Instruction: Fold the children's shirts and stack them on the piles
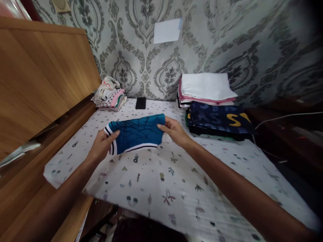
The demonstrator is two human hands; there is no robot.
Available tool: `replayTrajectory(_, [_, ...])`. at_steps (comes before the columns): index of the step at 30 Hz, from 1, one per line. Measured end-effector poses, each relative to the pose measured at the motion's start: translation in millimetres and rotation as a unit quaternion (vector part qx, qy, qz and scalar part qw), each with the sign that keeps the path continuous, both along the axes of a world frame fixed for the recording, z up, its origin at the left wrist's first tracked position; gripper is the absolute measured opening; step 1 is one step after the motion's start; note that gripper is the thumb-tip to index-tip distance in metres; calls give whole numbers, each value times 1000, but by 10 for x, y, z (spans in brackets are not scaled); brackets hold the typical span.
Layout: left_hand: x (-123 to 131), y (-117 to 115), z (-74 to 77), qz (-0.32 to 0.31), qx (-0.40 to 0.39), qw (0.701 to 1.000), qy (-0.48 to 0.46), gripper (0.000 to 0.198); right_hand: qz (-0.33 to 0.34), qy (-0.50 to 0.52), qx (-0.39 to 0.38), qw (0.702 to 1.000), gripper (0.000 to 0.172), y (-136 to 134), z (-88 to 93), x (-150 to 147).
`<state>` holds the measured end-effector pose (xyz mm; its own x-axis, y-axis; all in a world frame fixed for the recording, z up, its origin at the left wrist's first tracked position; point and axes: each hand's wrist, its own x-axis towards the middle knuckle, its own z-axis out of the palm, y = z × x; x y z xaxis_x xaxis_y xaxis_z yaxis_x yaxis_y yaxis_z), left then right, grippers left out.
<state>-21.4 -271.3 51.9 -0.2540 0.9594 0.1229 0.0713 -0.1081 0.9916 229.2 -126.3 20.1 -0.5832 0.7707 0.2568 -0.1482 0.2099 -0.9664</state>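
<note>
Held up between both hands is a pair of blue briefs point(141, 132) with thin black lines and white-and-black striped trim. It is stretched sideways above the patterned white sheet. My left hand point(102, 143) pinches its left edge by the striped band, thumb in front. At the opposite upper corner, the fingers and thumb of my right hand point(174, 131) are closed on the cloth. The fingers behind the fabric are partly hidden.
Folded clothes form a small pile point(109, 95) at the back left. A black phone-like object point(140, 103) lies near the wall. To the right are a white-topped stack point(207, 87) and dark blue lettered clothing point(219, 117). A wooden panel point(47, 74) borders the left.
</note>
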Motion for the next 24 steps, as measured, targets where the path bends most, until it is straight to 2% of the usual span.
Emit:
replayTrajectory(3, [152, 31, -162, -41, -98, 986, -128, 52, -56, -54, -36, 996, 42, -240, -45, 177])
replayTrajectory(5, [196, 49, -335, -73, -159, 976, -126, 51, -119, -191, 11, 974, 33, -337, -163, 277])
replayTrajectory(6, [195, 51, -403, -88, -178, 975, -97, 50, -148, -280, 52, 947, 28, -371, -215, 322])
replayTrajectory(7, [179, 47, -446, -98, -189, 976, -45, 49, -172, -365, 95, 910, 24, -400, -249, 363])
replayTrajectory(9, [126, 22, -444, -86, -193, 968, 138, 44, -200, -490, 153, 834, 24, -453, -247, 427])
replayTrajectory(10, [106, 6, -408, -60, -191, 946, 257, 43, -214, -521, 169, 809, 30, -479, -216, 444])
replayTrajectory(12, [118, -16, -317, 11, -170, 862, 477, 40, -239, -537, 204, 783, 41, -535, -128, 429])
replayTrajectory(14, [227, -2, -286, 47, -112, 785, 608, 39, -226, -512, 269, 784, 39, -592, -72, 339])
replayTrajectory(15, [311, 20, -312, 36, -70, 764, 641, 41, -201, -492, 307, 790, 38, -619, -73, 270])
replayTrajectory(17, [497, 85, -451, -27, 7, 745, 667, 48, -134, -464, 362, 797, 43, -665, -145, 117])
replayTrajectory(19, [637, 140, -652, -82, 42, 740, 666, 59, -96, -468, 374, 795, 49, -695, -283, -4])
replayTrajectory(21, [676, 155, -835, -102, 44, 752, 650, 70, -103, -486, 362, 789, 55, -709, -433, -51])
replayTrajectory(24, [579, 108, -970, -109, 42, 777, 618, 87, -128, -494, 333, 793, 66, -706, -587, -11])
